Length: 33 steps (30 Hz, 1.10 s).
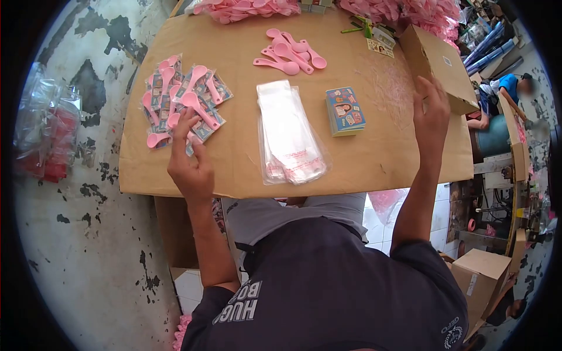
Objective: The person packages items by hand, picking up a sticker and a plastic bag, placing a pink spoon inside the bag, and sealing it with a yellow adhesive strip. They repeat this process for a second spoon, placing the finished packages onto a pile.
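Observation:
My left hand [192, 171] is at the left of the table, its fingers extended over the near side of a pile of packets with pink measuring spoons [167, 79] and small printed cards. The fingertips overlap the lowest spoons in this view. On the right, my right hand [432, 114] is raised beside a cardboard box [436, 64], fingers stretched out and holding nothing. Between the hands lie a stack of clear plastic bags [287, 131] and a stack of blue printed cards [345, 110]. Loose pink spoons [290, 51] sit in a small heap beyond the bags.
Large bags of pink spoons [249, 9] line the table's far edge. Green-handled tool pieces [364, 26] and a small picture card [380, 48] lie at the back right. Plastic packs [50, 128] hang on the left wall. A person in blue [508, 86] sits at the far right.

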Tool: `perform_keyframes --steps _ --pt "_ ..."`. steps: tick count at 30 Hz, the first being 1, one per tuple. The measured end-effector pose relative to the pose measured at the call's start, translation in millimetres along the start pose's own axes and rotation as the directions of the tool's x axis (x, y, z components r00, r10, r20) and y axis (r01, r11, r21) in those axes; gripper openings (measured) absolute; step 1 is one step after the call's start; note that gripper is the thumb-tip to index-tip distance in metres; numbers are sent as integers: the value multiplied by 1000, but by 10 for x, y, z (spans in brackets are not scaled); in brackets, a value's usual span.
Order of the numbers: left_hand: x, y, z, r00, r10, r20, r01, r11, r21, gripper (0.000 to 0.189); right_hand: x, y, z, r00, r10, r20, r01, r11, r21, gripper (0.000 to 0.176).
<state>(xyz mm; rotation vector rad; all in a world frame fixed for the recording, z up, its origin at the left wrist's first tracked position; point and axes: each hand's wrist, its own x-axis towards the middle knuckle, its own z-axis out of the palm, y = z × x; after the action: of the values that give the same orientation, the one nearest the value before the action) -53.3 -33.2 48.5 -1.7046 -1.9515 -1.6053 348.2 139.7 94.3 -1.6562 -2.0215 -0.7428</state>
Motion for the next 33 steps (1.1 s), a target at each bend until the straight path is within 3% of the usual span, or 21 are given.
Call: perform_keyframes --steps 1,2,4,6,7,8,10,12,13,15,16,18,20,22,24,26,28,29,30,32,33 --pt "-26 116 64 997 -4 -75 -8 987 -159 42 12 -101 -88 992 121 -26 -99 899 427 35" --pt "-64 252 130 997 -9 -74 -2 988 -155 42 10 -202 -141 970 241 11 -162 615 771 34" --pt "-134 552 318 998 -65 21 65 800 -596 42 -20 -363 -171 971 194 -140 -39 705 708 33" --pt "-284 668 735 991 104 82 9 569 -822 52 -28 -536 -227 947 131 -293 83 783 616 31" --pt "-275 1031 667 950 48 308 221 592 -775 58 -44 -643 -273 937 102 -335 119 806 579 31" --pt "-254 1182 753 898 174 405 249 557 -792 69 -66 -760 -318 924 70 -376 157 826 541 30" --pt "-362 1531 1019 801 246 546 490 254 -834 87 -207 -987 -420 928 78 -364 157 803 575 31" --pt "-357 1749 1109 767 246 592 529 280 -801 85 -431 -1176 -495 981 114 -154 104 357 928 34" --pt "-350 1781 1172 804 213 555 492 286 -822 84 -488 -1256 -626 981 112 -157 108 355 929 34" --pt "-288 1815 1290 810 149 567 528 236 -816 88 -591 -1338 -915 989 136 51 -50 -8 999 49" --pt "-232 1800 1362 807 149 572 533 235 -813 88 -691 -1308 -943 989 139 55 -55 -6 998 49" --pt "-121 1780 1478 752 137 645 659 -105 -745 93 -838 -1190 -940 984 -173 48 -129 -498 857 79" --pt "-111 1809 1439 686 169 708 728 -160 -667 97 -846 -980 -931 958 -269 104 -239 -535 810 93" --pt "-155 1815 1451 609 369 702 760 -526 -382 95 -833 -849 -852 958 -285 41 -287 -933 219 91" --pt "-291 1854 1467 559 416 717 788 -535 -304 94 -856 -696 -730 943 -316 100 -323 -944 68 91" --pt "-430 1881 1475 540 343 768 841 -251 -479 93 -717 -546 -433 830 -524 -193 -531 -847 14 91" --pt "-461 1819 1487 501 235 833 860 -240 -449 94 -621 -371 -380 860 -494 -125 -470 -864 184 80" --pt "-446 1801 1398 424 329 844 899 -270 -346 95 -594 -297 -354 950 -271 155 -287 -558 778 76" --pt "-408 1793 1288 344 423 838 929 -286 -237 95 -568 -255 -337 977 96 189 -199 101 975 71" --pt "-361 1836 1071 373 483 792 918 -319 -238 93 -534 -217 -399 967 245 70 -123 210 970 63" --pt "-346 1845 1024 506 390 769 862 -203 -464 90 -521 -216 -442 928 367 -66 -64 332 941 55"
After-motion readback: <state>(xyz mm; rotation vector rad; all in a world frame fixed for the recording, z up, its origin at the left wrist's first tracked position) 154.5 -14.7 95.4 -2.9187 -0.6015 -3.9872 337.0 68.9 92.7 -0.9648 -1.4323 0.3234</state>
